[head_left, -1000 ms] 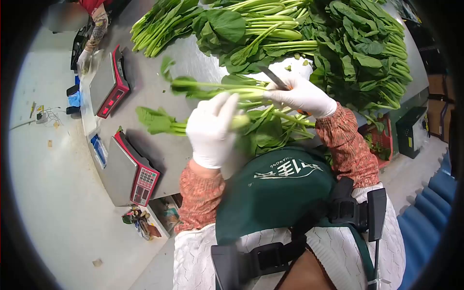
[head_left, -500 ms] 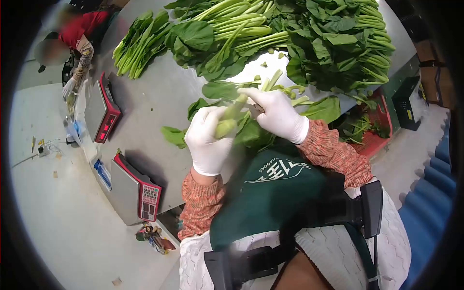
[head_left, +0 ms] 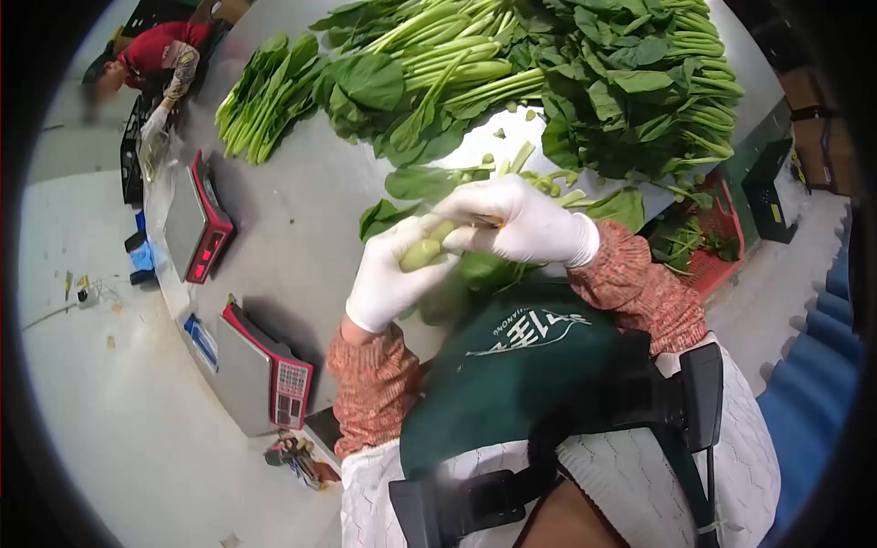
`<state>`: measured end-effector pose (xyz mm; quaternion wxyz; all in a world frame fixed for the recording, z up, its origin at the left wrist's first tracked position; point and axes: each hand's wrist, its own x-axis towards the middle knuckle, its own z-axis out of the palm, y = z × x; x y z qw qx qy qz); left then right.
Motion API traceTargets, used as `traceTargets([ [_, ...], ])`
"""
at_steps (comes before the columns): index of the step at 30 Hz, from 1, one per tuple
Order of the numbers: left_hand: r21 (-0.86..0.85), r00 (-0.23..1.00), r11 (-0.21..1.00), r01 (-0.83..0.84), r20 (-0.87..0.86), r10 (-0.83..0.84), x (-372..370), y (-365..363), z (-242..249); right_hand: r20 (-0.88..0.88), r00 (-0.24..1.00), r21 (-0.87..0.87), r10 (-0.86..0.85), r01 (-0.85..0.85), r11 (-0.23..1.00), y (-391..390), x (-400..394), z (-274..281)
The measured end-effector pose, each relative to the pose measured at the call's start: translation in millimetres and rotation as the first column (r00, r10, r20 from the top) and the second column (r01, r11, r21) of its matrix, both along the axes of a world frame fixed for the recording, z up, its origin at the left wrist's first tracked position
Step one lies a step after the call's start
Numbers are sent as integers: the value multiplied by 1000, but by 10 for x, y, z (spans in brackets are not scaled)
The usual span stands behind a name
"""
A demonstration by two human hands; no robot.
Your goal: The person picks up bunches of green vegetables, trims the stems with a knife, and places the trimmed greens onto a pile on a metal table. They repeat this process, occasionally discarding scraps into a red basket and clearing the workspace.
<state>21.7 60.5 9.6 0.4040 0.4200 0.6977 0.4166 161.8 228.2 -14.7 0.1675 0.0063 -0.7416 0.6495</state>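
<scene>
Item: pale green stalks (head_left: 420, 256), butt ends showing, held ahead of my apron (head_left: 512, 365). My left hand (head_left: 393, 279) is wrapped narrowly about them. My right hand (head_left: 521, 219) meets it with fingers closed on a thin dark tool (head_left: 487, 219), mostly hidden; whether its edge touches the stalks I cannot tell.

Clock bearings run from the stalks, 12 being away from me. At 2 o'clock, cut pieces (head_left: 548, 183) already lie loose on the metal table (head_left: 301, 215). The held stalks have rounded ends; whether cutting on them is complete cannot be determined. Beyond, a large heap of greens (head_left: 639, 82) lies at 2 o'clock, more bundled greens (head_left: 457, 68) at 12, and a smaller bunch (head_left: 265, 100) between 10 and 11; their ends are too small to judge.

Outermost: a red crate (head_left: 719, 260) at 3, scales at 8 (head_left: 251, 365) and 9 (head_left: 187, 215), a co-worker (head_left: 160, 55) at 10
</scene>
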Motion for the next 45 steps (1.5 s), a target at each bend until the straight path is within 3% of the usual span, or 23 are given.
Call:
traceTargets([
  [1, 24, 977, 999, 42, -211, -36, -10, 4, -51, 57, 998, -59, -14, 17, 998, -23, -6, -43],
  [2, 175, 937, 985, -2, -344, 63, 31, 19, -171, 46, 993, 62, -107, 105, 993, -50, -10, -85],
  [3, 168, 875, 986, 2, -478, 80, 37, 26, -209, 26, 980, 182, -196, 188, 965, -75, -20, -144],
  [5, 184, 784, 983, 11, -612, 106, 75, 57, -180, 56, 969, 242, -242, 222, 945, -111, -47, -252],
  [10, -40, 668, 997, 61, -741, -71, -28, 43, -136, 180, 976, 319, -121, 58, 946, -8, -95, -354],
  [13, 5, 578, 1000, 20, -816, -7, -182, 44, -107, 250, 967, 313, -59, -23, 949, 53, -138, -555],
  [16, 137, 609, 975, -172, -763, 215, -578, -168, -35, 521, 852, 233, 59, -209, 950, 359, -73, -710],
  [17, 178, 676, 962, -206, -685, 272, -705, -257, 2, 485, 871, 399, -77, -142, 906, 462, -21, -800],
  [18, 145, 778, 931, -336, -515, 360, -816, -373, -3, 564, 805, 451, -186, -111, 886, 630, -69, -747],
  [19, 81, 830, 889, -452, -328, 451, -881, -439, -17, 500, 806, 484, -319, 45, 874, 798, -115, -818],
  [20, 82, 837, 885, -459, -296, 461, -898, -429, -40, 276, 858, 495, -432, 258, 830, 987, -225, -997],
  [21, 84, 842, 881, -466, -265, 470, -913, -418, -59, 445, 744, 173, -499, 476, 862, 1110, -366, -1014],
  [22, 89, 845, 876, -473, -234, 480, -925, -406, -74, 388, 681, 192, -621, 599, 777, 1271, -505, -1223],
  [25, 82, 887, 886, -457, -36, 461, -775, -174, -36, 399, 465, 575, -791, 546, 610, 1487, -768, -1396],
  [29, 187, 873, 859, -477, 214, 439, -702, -119, 15, 321, 432, 646, -843, 551, 529, 1413, -614, -1384],
  [31, 180, 827, 813, -553, 232, 512, -698, -173, 25, 488, 410, 545, -771, 547, 635, 1308, -471, -1296],
  [35, 191, 807, 785, -589, 91, 583, -715, -236, 48, 254, 558, 284, -790, 738, 612, 959, -255, -1097],
  [37, 202, 789, 775, -599, -14, 614, -694, -180, 79, 270, 649, 118, -711, 711, 694, 653, -219, -756],
  [38, 200, 795, 789, -580, -73, 603, -701, -139, 94, 118, 674, 301, -729, 676, 673, 522, -184, -611],
  [39, 188, 826, 822, -537, -82, 558, -694, -85, 133, -57, 709, 288, -703, 686, 668, 395, -185, -543],
  [40, 177, 853, 851, -494, -93, 514, -664, -12, 194, -20, 735, 260, -678, 659, 706, 261, -161, -478],
  [43, 186, 927, 922, -340, -101, 362, -556, 232, 265, -158, 842, 148, -515, 536, 831, 22, -129, -259],
  [45, 162, 959, 947, -278, 93, 266, -458, 395, 317, -316, 875, 149, -367, 428, 891, -54, -116, -212],
])
